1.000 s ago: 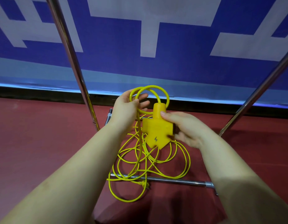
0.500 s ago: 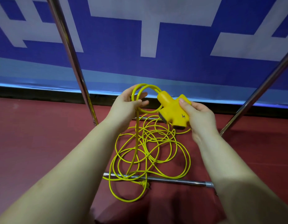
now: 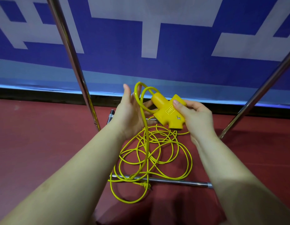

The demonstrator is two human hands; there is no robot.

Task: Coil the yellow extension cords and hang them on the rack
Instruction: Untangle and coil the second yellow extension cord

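A blue banner (image 3: 181,51) with large pale shapes fills the background above the dark red floor (image 3: 35,135). In front of the banner stand the shiny metal poles of the rack (image 3: 72,62), one slanting up on the left, another on the right, with a low crossbar lying on the floor between them. The yellow cord (image 3: 157,153) lies in a loose tangle of loops on the floor between the poles, some loops crossing over the crossbar, and its small plug end rests just in front of that bar. One strand rises from the tangle to the hands and curls into small loops above them. The right hand (image 3: 196,117) holds the yellow socket block (image 3: 167,113) above the tangle, thumb pressed on its top face and fingers curled underneath. The left hand (image 3: 129,114) is just left of the block, palm turned toward it, fingers straight and slightly apart; the rising strand runs across its palm, and the fingers are not curled around it.
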